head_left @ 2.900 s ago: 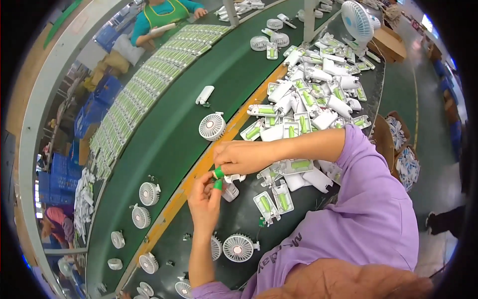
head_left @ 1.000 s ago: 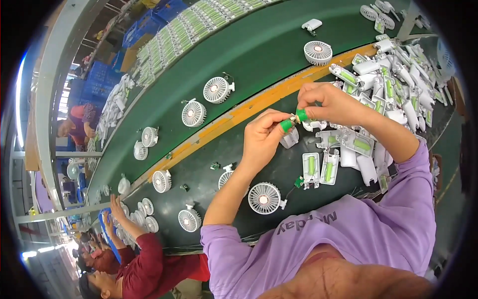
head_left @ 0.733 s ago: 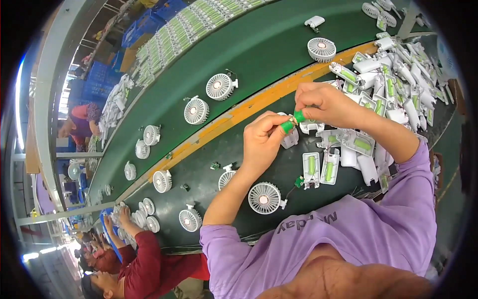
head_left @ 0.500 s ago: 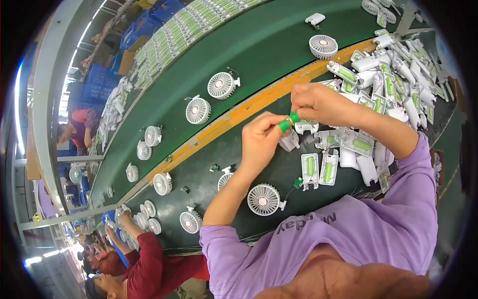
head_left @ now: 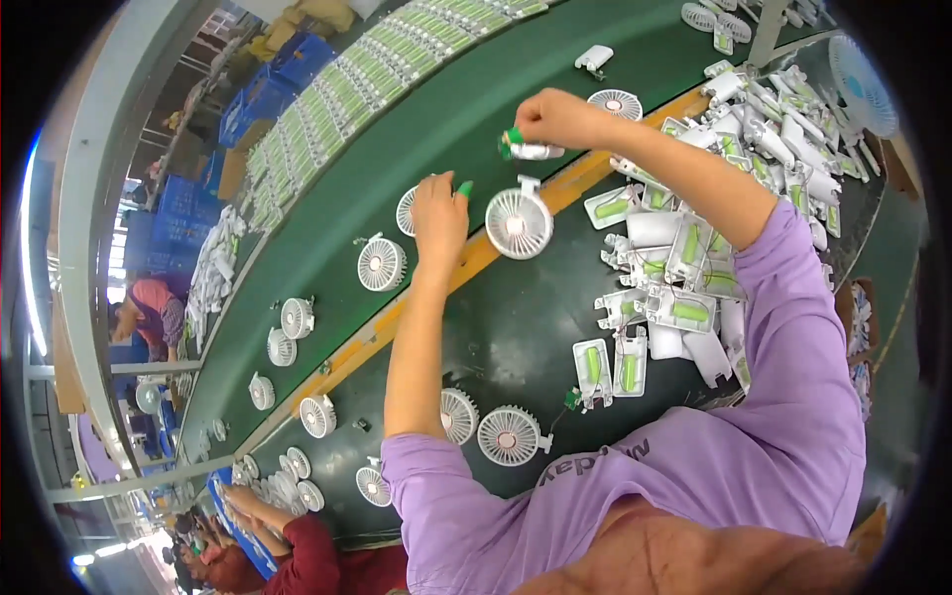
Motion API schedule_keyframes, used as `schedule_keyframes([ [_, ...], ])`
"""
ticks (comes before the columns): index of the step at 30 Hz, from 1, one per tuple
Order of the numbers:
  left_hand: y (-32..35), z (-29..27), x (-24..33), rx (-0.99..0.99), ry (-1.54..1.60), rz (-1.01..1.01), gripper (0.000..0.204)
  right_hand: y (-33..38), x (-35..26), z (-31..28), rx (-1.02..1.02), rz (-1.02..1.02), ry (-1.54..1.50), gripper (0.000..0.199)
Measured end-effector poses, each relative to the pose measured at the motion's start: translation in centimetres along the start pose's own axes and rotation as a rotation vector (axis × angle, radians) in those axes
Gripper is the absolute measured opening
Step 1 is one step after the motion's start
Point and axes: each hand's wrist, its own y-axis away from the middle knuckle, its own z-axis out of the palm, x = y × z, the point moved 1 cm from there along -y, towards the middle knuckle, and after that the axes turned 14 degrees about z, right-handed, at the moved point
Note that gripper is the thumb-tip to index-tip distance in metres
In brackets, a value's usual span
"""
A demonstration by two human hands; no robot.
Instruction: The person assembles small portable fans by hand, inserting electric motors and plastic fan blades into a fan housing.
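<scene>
My right hand (head_left: 560, 117) is raised over the green conveyor belt (head_left: 466, 89). It pinches a small white part (head_left: 535, 152), and a green fingertip cover shows on one finger. My left hand (head_left: 439, 216) reaches onto the belt with its fingers apart and a green cover on the thumb. It lies over the edge of a white fan head (head_left: 405, 210). Another white fan head with a short stem (head_left: 518, 223) lies just right of that hand, across the yellow strip (head_left: 367, 337).
White housings with green cells (head_left: 674, 288) are piled on the dark bench to my right. More fan heads (head_left: 508, 434) lie near my body and along the belt (head_left: 296, 317). Rows of green-and-white parts (head_left: 327, 109) line the belt's far side. Another person in red (head_left: 288, 540) works at lower left.
My hands have separated. The left one has let go of the small part and moved out onto the belt, while the right one has lifted the part up and away. The view has shifted.
</scene>
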Motion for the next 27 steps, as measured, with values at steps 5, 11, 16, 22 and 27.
schedule_keyframes([
  [5,-0.2,1.1,-1.8,-0.15,-0.369,0.14,0.029,-0.4,4.7,-4.0,0.307,0.021,-0.129,0.026],
  [11,1.3,0.3,-1.5,-0.353,-0.309,-0.25,0.035,6.7,4.4,-5.2,0.216,0.446,0.862,0.021],
  [16,2.7,-0.9,-1.3,-0.223,0.158,-0.327,0.028,6.0,8.6,-3.6,0.274,0.174,0.618,0.02],
  [22,3.1,-3.5,4.0,-0.079,0.379,-0.358,0.013,8.9,5.7,-2.0,0.07,0.148,-0.14,0.022],
  [27,3.0,-3.9,6.4,0.158,0.68,-0.393,0.019,9.6,3.5,1.1,-0.176,0.135,-0.425,0.018],
])
